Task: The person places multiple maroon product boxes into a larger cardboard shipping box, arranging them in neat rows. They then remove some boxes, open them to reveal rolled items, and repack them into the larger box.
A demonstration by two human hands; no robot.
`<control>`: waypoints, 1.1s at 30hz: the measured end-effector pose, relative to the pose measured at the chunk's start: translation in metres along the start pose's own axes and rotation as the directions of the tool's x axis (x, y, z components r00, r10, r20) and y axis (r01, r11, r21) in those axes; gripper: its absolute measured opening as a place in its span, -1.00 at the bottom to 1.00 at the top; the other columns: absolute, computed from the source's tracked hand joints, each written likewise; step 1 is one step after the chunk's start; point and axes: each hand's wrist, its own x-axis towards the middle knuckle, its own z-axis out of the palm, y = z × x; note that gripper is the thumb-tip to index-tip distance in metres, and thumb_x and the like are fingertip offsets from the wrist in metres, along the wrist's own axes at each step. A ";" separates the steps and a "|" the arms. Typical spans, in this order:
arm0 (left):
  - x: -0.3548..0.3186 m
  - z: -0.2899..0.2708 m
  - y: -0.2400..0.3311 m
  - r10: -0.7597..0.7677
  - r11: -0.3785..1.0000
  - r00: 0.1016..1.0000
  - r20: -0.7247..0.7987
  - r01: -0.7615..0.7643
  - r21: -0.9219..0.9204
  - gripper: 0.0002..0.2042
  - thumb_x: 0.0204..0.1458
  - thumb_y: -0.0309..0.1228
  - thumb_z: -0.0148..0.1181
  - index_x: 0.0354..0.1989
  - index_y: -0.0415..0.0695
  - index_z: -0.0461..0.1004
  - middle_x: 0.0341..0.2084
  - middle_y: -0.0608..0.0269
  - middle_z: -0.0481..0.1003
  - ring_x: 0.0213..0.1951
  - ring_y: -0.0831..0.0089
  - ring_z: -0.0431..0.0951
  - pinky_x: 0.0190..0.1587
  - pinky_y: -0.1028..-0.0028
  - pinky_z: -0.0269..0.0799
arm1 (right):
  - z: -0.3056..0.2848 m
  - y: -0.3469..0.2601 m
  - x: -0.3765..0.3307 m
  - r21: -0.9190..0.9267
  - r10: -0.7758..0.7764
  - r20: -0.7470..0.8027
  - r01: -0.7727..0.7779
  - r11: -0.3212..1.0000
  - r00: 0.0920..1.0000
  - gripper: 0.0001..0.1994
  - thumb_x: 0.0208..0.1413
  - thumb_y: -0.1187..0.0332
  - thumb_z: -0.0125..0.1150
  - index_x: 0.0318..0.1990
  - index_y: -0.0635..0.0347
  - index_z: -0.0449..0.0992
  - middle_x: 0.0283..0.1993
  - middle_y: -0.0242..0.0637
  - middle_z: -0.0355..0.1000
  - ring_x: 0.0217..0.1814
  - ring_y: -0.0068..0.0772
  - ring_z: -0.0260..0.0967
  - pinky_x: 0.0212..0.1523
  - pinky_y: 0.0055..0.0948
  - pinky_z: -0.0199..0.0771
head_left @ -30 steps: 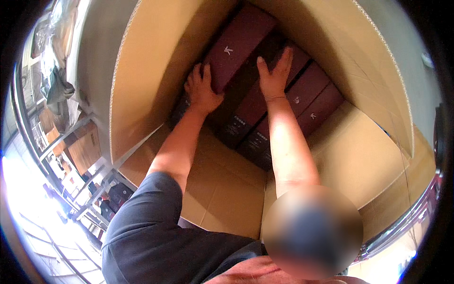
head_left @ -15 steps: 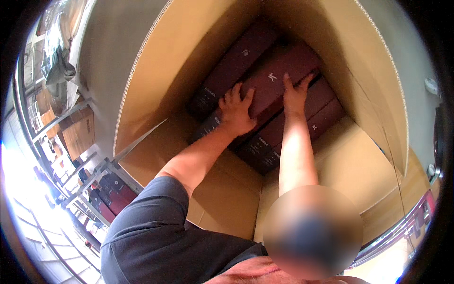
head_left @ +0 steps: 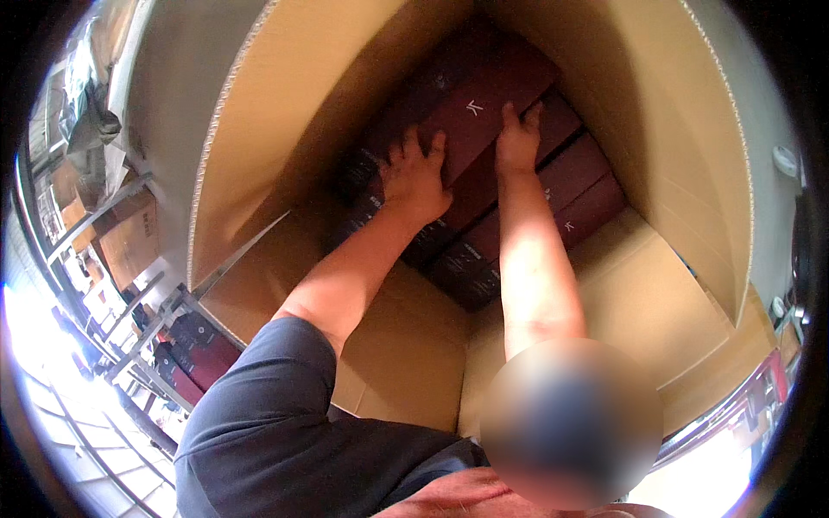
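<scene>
Maroon boxes [head_left: 518,173] lie stacked deep in the big cardboard carton [head_left: 285,112], and my left hand [head_left: 414,177] and right hand [head_left: 516,138] press flat, neither grip clenched, on the top one [head_left: 496,104], which sits tilted, not yet settled level.

Glare whitens lower left; shadowed centre; fisheye rim bends edges.

The left hand [head_left: 414,177] and right hand [head_left: 518,138] cover parts of the top maroon box [head_left: 492,99]; lower boxes [head_left: 570,186] show only edges.
</scene>
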 end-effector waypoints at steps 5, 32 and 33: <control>0.003 0.024 -0.008 0.041 0.994 0.983 -0.177 -0.022 0.108 -0.12 -0.17 -0.19 0.38 0.40 0.16 0.05 0.37 -0.07 -0.09 0.33 -0.22 -0.02 0.26 -0.24 0.01 | -0.003 0.017 -0.009 0.265 -0.032 0.063 0.015 0.964 0.998 -0.16 0.14 0.20 0.23 0.44 0.31 -0.13 0.49 0.02 -0.07 0.52 -0.04 -0.14 0.48 -0.28 -0.18; 0.134 0.063 0.014 -0.168 0.984 0.985 -0.038 0.165 -0.074 -0.10 -0.08 -0.06 0.33 0.39 -0.22 0.03 0.39 -0.12 -0.10 0.39 -0.07 -0.08 0.33 -0.05 0.03 | -0.186 0.011 -0.093 0.764 0.229 0.336 -0.406 0.502 0.914 -0.30 -0.03 0.09 0.34 0.26 0.17 0.29 0.21 -0.21 0.35 0.22 -0.05 0.28 0.23 -0.02 0.28; 0.127 0.084 0.023 -0.143 0.984 0.987 -0.074 0.134 -0.119 -0.14 -0.06 -0.04 0.31 0.36 -0.21 0.09 0.39 -0.12 -0.09 0.40 -0.04 -0.08 0.33 -0.03 0.04 | -0.183 0.009 -0.095 0.758 0.196 0.358 -0.406 0.510 0.913 -0.31 -0.03 0.09 0.34 0.25 0.17 0.29 0.21 -0.20 0.36 0.21 -0.04 0.29 0.23 -0.02 0.28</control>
